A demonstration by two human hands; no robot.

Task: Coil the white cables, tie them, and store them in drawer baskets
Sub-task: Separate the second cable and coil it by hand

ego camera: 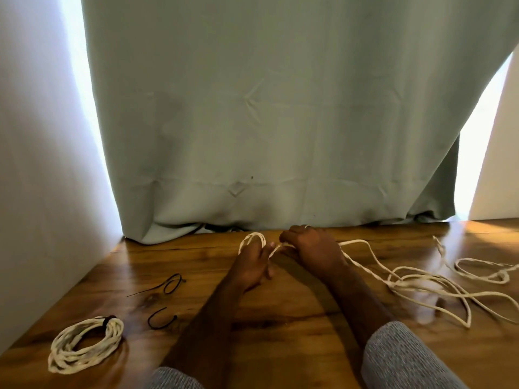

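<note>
Cable (415, 279), white and twisted like cord, is sprawled in loose loops across the right of the wooden table (280, 327). Its end is held at centre frame: a small loop is wound around the fingers of the left hand (251, 262), while the strand is pinched by the curled right hand (313, 248). A second cable is seen as one tied coil (85, 343) at lower left. Two thin black ties (168, 284) are laid between coil and hands. A pale green curtain (280, 108) fills the upper frame.
</note>
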